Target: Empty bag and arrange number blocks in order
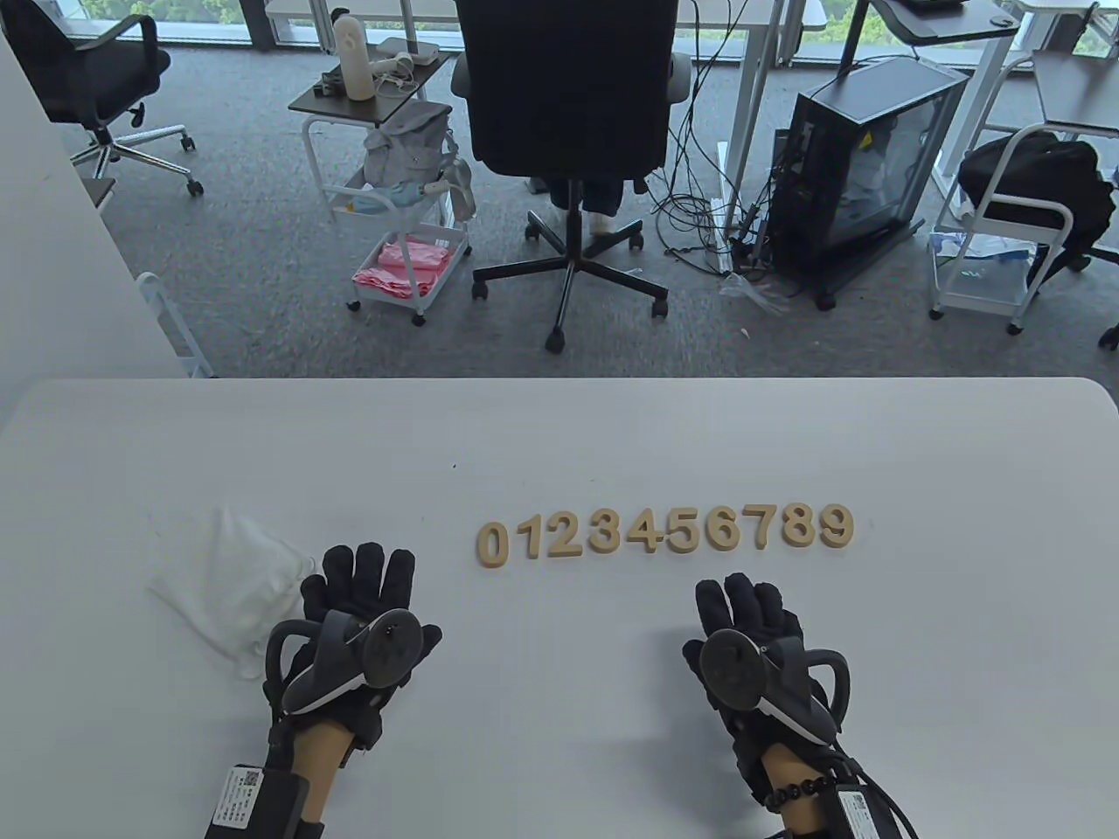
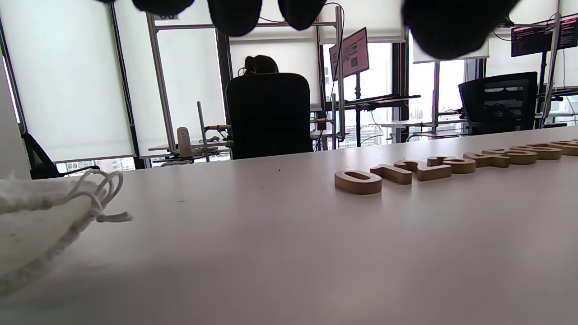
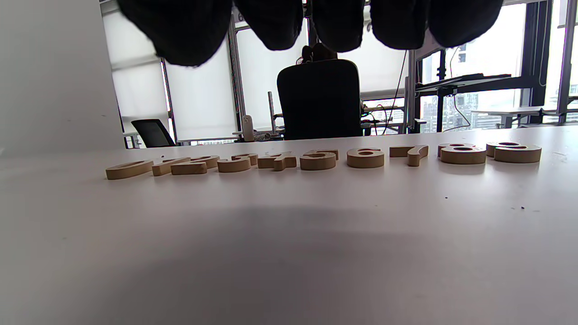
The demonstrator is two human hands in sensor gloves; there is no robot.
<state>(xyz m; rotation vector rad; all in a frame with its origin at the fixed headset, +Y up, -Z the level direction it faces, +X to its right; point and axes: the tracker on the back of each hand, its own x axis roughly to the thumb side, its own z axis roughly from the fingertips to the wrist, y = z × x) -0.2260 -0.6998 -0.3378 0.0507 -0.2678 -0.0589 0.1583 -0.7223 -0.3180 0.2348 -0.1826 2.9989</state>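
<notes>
Sitting in a neat line across the middle of the table (image 1: 559, 437), the number blocks (image 1: 664, 530) are reading 0 through 9 from the person's left to right, all lying flat, face up and close together without seeming to overlap. From where I am standing the order is looking right, so the step in hand is, I judge, a last check and perhaps a small tidy — not another pick.

The 0 (image 1: 492, 544) is sitting a touch lower than the 9 (image 1: 837, 525), so the row is climbing slightly toward the right; in the right wrist view the 7 (image 3: 410, 153) also seems to be lying at a slight angle. To do this well, I would be nudging single digits with one straight fingertip, pushing along the table rather than lifting, and keeping clear of the neighbours, since the blocks are light and one bump could be shifting two or three.

The white drawstring bag (image 1: 229, 585) is lying slack and flat-looking to the left, well apart from the row, its cord loose on the table.

Both hands are resting palm down with fingers extended and holding nothing — the left hand (image 1: 358, 625) is just beside the bag, the right hand (image 1: 752, 638) is below the 6 to 8, near the row but not touching it.
</notes>
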